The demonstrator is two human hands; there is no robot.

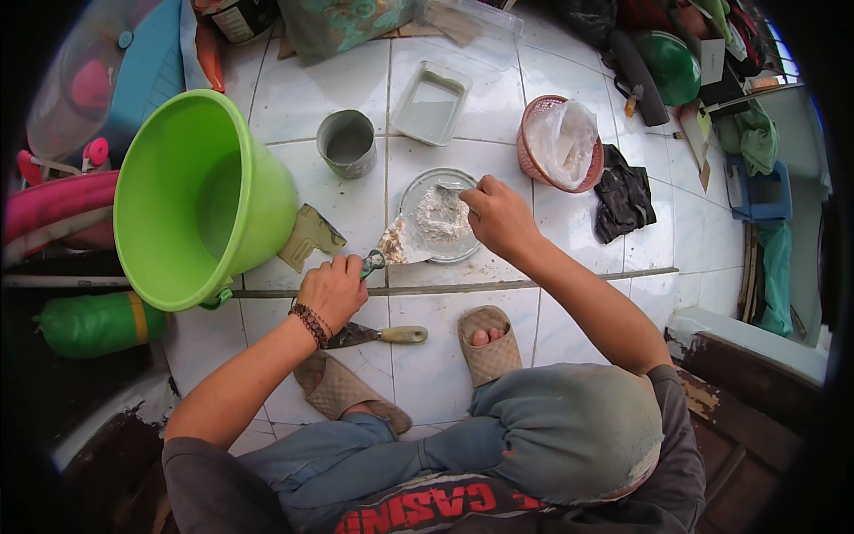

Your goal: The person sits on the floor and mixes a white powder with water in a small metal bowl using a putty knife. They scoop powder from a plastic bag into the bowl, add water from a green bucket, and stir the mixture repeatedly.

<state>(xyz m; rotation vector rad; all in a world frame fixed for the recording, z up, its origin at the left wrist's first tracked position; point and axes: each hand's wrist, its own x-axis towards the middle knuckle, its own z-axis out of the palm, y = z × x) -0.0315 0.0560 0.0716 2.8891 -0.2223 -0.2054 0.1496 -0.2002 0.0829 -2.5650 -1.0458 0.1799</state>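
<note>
1. Nearest: two tan sandals [489,356] on the feet, flat on the white tile floor [347,200].
2. Just ahead of the left sandal, a putty knife with a wooden handle [403,335] lies on the floor, its blade partly under the left wrist.
3. Left hand [331,295]: fingers closed around the green handle of a scraper [402,244]; its smeared blade is at the left edge of the dish.
4. Right hand [500,218]: fingers pinching a small metal tool [452,188], type unclear, its end at the white powder [443,222].
5. Round clear dish [454,259]: on the floor between both hands, containing the powder.
6. Left: green bucket [267,191].
7. Beyond the dish: grey cup [353,166], left; pink basket [534,160] with plastic bag [567,147], right.
8. Farther: clear rectangular tray [431,116].
</note>
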